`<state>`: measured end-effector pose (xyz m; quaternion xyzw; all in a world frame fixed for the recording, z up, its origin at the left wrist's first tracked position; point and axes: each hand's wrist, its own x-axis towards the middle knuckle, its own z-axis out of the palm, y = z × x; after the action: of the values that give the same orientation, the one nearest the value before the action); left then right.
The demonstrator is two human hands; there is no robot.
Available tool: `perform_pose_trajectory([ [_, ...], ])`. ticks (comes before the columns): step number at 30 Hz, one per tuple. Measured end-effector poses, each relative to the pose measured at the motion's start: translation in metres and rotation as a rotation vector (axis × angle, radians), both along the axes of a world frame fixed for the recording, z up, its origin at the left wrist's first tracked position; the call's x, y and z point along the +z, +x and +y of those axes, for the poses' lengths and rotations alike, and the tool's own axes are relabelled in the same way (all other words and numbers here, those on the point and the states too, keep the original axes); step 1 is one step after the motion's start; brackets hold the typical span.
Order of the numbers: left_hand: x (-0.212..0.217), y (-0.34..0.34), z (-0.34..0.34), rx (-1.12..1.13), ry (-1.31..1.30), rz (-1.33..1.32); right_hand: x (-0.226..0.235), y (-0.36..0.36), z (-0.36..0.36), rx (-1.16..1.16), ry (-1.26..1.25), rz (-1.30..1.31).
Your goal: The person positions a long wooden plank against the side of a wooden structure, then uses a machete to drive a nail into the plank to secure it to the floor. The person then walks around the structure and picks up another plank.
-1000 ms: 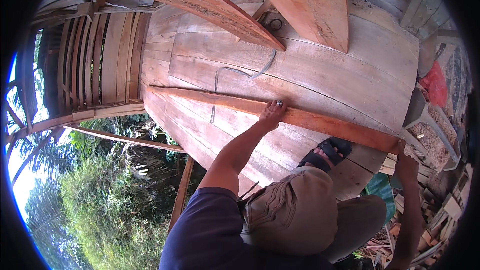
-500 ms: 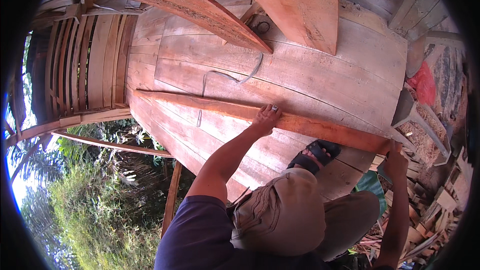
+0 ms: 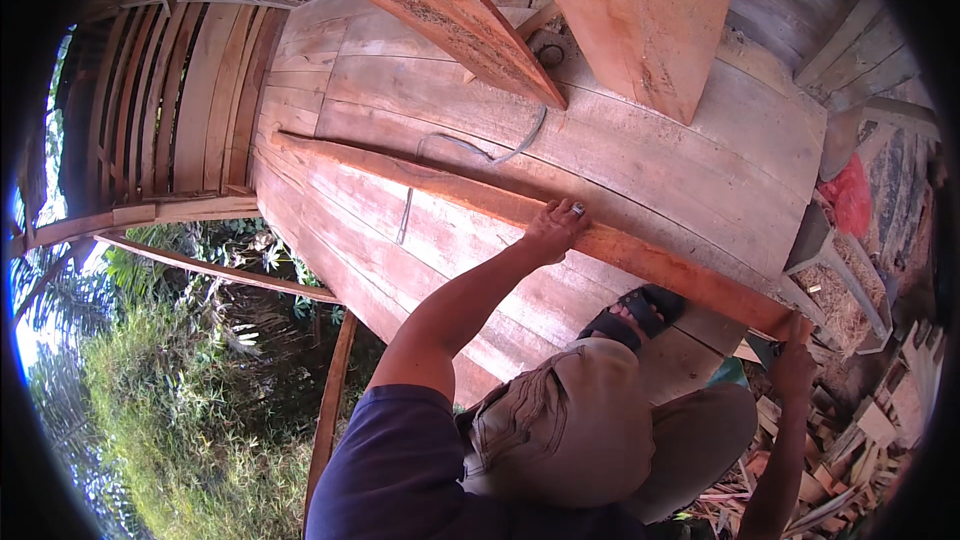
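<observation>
A long reddish plank (image 3: 480, 195) lies edge-on along the curved wooden hull (image 3: 640, 140), running from upper left to lower right. My left hand (image 3: 555, 228), a ring on one finger, grips the plank's upper edge near its middle. My right hand (image 3: 795, 368) holds the plank's lower right end (image 3: 770, 315). My foot in a black sandal (image 3: 635, 315) rests on the hull boards just below the plank, with my bent knee in khaki shorts (image 3: 570, 420) under it.
Two thick reddish timbers (image 3: 440, 10) (image 3: 640, 10) slant overhead. A bent metal rod (image 3: 480, 150) and a metal staple (image 3: 404, 215) sit on the hull. Wood scraps (image 3: 860, 430) and a red bag (image 3: 850, 195) lie at right; green bushes (image 3: 170, 400) are far below left.
Both hands stay on the plank in much the same places. The view has shifted slightly, and my right hand now appears a little lower in the picture.
</observation>
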<state>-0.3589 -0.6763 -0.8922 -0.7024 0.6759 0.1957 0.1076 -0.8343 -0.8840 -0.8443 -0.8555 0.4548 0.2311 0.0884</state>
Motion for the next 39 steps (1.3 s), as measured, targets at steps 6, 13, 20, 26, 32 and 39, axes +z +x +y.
perform_pose_trajectory([
  [6, 0.022, -0.022, -0.001, -0.046, 0.096, 0.167, 0.011, -0.027, 0.029, -0.107, 0.011, 0.053],
  [13, 0.031, -0.014, -0.007, -0.077, -0.087, 0.091, 0.011, -0.024, 0.024, -0.12, -0.023, 0.092],
  [20, 0.002, 0.039, 0.02, -0.05, -0.154, -0.034, 0.012, 0.039, 0.022, 0.052, 0.081, -0.01],
  [26, 0.017, 0.028, 0.03, -0.053, -0.145, 0.078, 0.017, 0.015, 0.043, 0.014, 0.028, -0.019],
  [32, 0.028, -0.01, -0.002, -0.109, -0.186, 0.144, 0.017, -0.04, 0.038, -0.061, -0.06, 0.16],
  [39, 0.002, -0.025, -0.028, -0.101, -0.244, 0.156, 0.021, -0.06, 0.054, -0.087, -0.138, 0.143],
])
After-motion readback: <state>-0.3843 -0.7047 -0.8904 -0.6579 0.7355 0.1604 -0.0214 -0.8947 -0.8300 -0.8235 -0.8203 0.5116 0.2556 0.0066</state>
